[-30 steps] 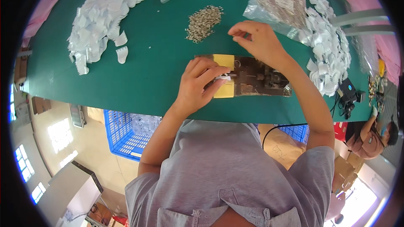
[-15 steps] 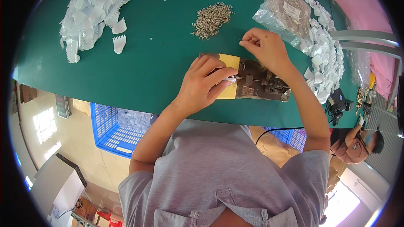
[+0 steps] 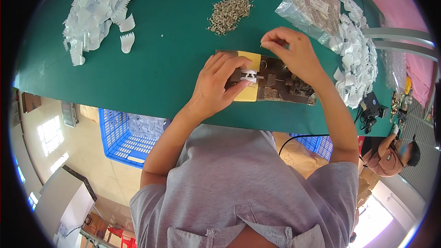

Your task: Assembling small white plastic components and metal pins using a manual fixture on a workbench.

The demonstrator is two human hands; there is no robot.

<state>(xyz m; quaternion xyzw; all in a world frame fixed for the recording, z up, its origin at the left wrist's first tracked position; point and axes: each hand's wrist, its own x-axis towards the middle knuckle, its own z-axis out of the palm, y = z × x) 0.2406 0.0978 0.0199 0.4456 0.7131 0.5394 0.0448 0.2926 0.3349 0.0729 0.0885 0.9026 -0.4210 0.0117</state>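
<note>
My left hand rests at the left end of a dark metal jig. Thumb and forefinger close on either side of a small white plastic piece, which sits against a thin metal pin of the jig. A yellow patch covers part of the jig under that hand. Above the jig's right half hovers my right hand, thumb and forefinger pinched together. A tiny thing may show at its fingertips, too small to name. Beyond lies a heap of small metal parts, looking like springs.
Toothed white plastic pieces are piled at the far left, more along the right. A clear bag of metal parts lies at the back right. Curved grey bars jut in at right. Blue crate below the table edge; another person at right.
My left fingers have spread slightly, so more of the white piece shows. My right hand stays pinched above the jig, nearly in place. The whole view has shifted a little.
</note>
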